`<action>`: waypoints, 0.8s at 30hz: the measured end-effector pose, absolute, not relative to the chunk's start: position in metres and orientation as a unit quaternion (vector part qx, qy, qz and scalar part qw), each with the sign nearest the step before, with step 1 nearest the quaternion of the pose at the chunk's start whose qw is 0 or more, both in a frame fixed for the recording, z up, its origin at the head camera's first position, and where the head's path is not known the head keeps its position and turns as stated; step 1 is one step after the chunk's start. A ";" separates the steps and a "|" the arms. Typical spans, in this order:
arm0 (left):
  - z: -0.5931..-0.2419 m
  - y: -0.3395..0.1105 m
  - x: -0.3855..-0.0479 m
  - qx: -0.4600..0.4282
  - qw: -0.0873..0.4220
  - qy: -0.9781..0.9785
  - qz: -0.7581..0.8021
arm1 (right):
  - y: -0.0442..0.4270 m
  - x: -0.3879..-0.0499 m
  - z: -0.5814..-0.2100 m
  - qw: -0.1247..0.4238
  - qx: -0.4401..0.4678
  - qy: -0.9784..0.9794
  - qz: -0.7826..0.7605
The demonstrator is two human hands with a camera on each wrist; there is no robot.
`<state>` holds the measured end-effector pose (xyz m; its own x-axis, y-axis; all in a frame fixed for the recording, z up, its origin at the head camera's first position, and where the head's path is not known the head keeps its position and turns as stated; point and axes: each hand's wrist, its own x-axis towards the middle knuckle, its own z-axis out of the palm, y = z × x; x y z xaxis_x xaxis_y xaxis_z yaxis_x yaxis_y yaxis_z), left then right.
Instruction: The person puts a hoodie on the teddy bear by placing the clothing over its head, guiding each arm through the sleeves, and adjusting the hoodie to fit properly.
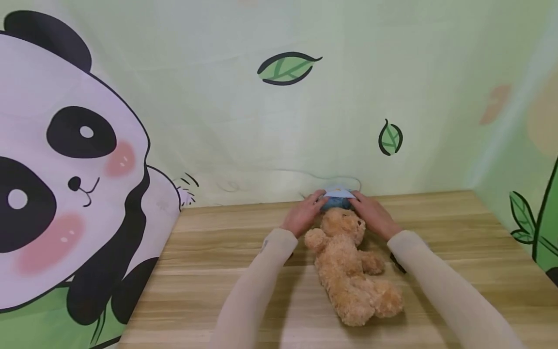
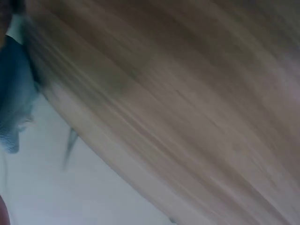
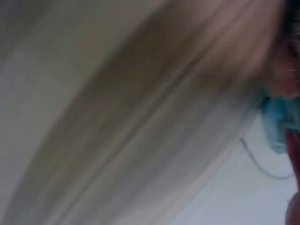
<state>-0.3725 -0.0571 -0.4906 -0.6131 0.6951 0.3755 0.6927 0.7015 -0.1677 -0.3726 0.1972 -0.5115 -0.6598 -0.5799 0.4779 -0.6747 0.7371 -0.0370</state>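
Note:
A light-brown teddy bear [image 1: 341, 264] lies on the wooden tabletop, its head toward the wall. Just beyond its head is a small blue piece that looks like a cloth hat [image 1: 338, 201], with a paler blue upper edge. My left hand [image 1: 305, 213] grips its left side and my right hand [image 1: 374, 216] grips its right side. In the left wrist view, part of the blue hat [image 2: 14, 89] shows at the left edge. The right wrist view catches the hat [image 3: 277, 123] beside blurred fingers [image 3: 293, 152]. Its underside is hidden.
The wooden table [image 1: 226, 271] ends at a pale green wall cloth [image 1: 209, 97] printed with leaves and a large panda [image 1: 65, 169]. A second printed cloth [image 1: 514, 169] borders the table's right side.

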 end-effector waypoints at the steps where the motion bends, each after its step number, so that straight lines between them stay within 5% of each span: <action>1: -0.490 -0.056 -0.372 -0.388 0.201 -0.899 -0.018 | 0.197 -0.372 -0.511 0.208 0.335 -0.911 0.124; 10: -0.477 -0.051 -0.365 -0.349 0.023 -0.912 -0.215 | 0.205 -0.369 -0.496 0.026 0.274 -0.912 0.305; 14: -0.472 -0.052 -0.363 -0.332 -0.047 -0.913 -0.232 | 0.212 -0.363 -0.489 -0.003 0.302 -0.905 0.299; 24: -0.467 -0.063 -0.363 -0.320 -0.124 -0.918 -0.199 | 0.214 -0.346 -0.476 -0.112 0.310 -0.910 0.249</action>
<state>-0.3630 -0.0629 -0.4668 -0.7649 0.6363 -0.1008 0.5372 0.7163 0.4454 -0.3463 0.2137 -0.4757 -0.7819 -0.6214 -0.0500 -0.5093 0.6830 -0.5236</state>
